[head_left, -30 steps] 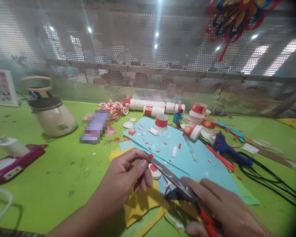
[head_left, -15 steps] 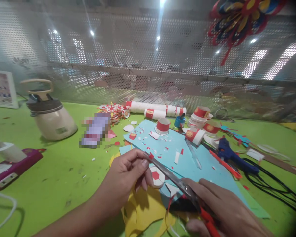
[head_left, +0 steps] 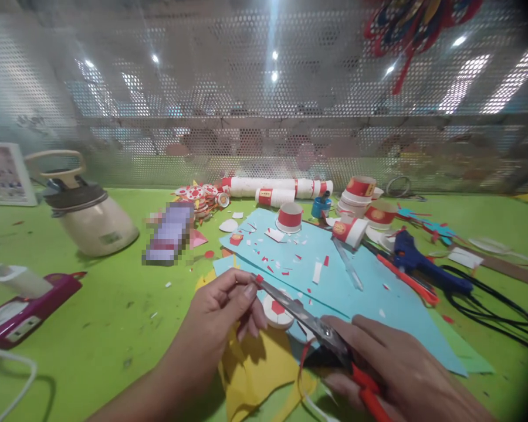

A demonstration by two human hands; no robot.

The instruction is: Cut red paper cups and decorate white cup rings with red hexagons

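Note:
In my right hand (head_left: 378, 351) is a pair of scissors (head_left: 310, 319) with red handles, its blades pointing up and left. The blade tips meet a small red paper piece (head_left: 259, 279), which my left hand (head_left: 229, 310) pinches between thumb and fingers. Just below the blades lies a white disc with a red centre shape (head_left: 278, 310), partly covered by the scissors. Yellow paper (head_left: 257, 369) spreads beneath my hands. Beyond them, light blue sheets (head_left: 286, 249) carry scattered red and white scraps.
Paper cups (head_left: 289, 217) stand and lie behind the sheets. A blue glue gun (head_left: 409, 258) with black cable is at right. At left are a beige kettle-shaped flask (head_left: 97, 223), a phone (head_left: 171, 231) and a purple power strip (head_left: 53, 293). A perforated panel (head_left: 229, 135) rises behind the green table.
My left hand and the scissors tips have shifted slightly left and down in view. The red piece stays pinched at the blade tips. The whole view has tilted a little.

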